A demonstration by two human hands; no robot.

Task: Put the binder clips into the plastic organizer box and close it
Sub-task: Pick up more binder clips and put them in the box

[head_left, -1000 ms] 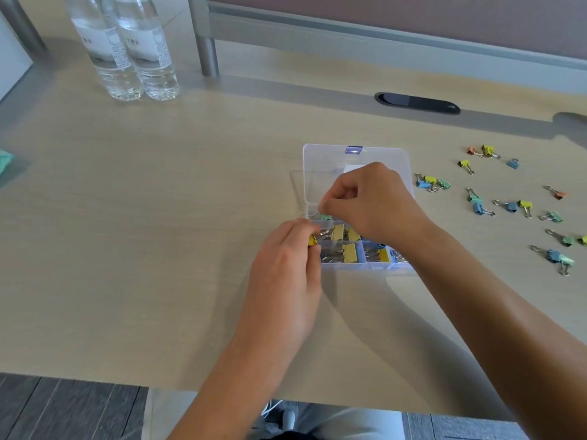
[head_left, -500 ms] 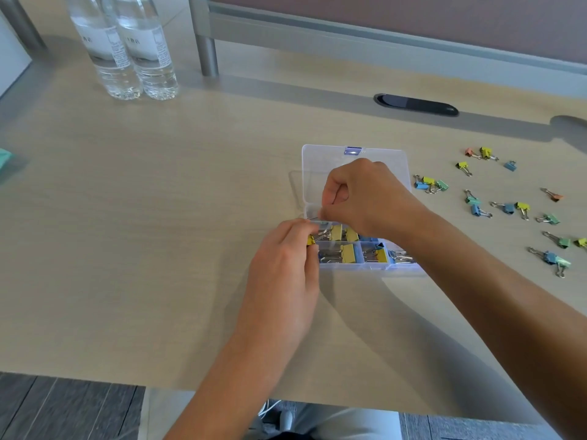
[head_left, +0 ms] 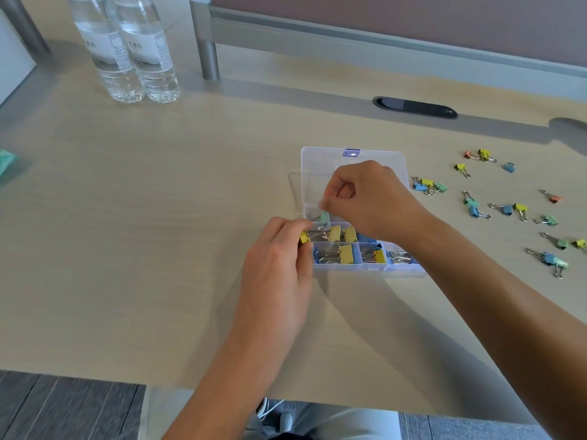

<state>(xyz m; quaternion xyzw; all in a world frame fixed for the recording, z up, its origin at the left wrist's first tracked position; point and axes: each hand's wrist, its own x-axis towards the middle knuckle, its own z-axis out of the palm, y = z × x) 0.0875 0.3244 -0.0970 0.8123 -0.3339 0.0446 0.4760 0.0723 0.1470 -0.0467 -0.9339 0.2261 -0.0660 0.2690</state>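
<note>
While print on the two water bottles [head_left: 127, 49] stays unreadable, the clear compartmented organizer box [head_left: 352, 160] lies lid-open, holding yellow and blue clips, left hand [head_left: 279, 268] pinching a yellow binder clip [head_left: 304, 237] at its left edge, right hand [head_left: 371, 198] pinching a green clip [head_left: 324, 217] above it.

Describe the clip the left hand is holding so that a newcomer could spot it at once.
Find the clear plastic organizer box mid-desk, lid laid back. At its near-left corner the left hand pinches a yellow binder clip against the rim. The other yellow clips lie inside the compartments; this one sits at the box's outer left edge, between fingertips.
</note>
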